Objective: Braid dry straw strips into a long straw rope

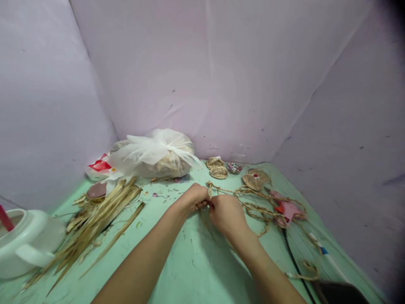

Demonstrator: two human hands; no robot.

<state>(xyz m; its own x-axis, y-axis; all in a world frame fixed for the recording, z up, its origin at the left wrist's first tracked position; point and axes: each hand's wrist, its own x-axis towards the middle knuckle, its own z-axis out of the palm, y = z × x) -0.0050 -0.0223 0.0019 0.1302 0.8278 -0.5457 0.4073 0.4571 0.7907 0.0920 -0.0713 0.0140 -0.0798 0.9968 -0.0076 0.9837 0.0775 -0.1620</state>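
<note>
Fingertips of the left hand (196, 197) and right hand (225, 213) are pinched closed together on a rough braided straw rope (253, 207), which trails right of the hands. Flat dried straw strips (95, 219) are piled left of the hands on the green table (196, 261).

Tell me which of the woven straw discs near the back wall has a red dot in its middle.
The right-hand disc, beside the bead dish; the two coils left of the dish are plain.

White pot (25, 242) cut off left
</note>
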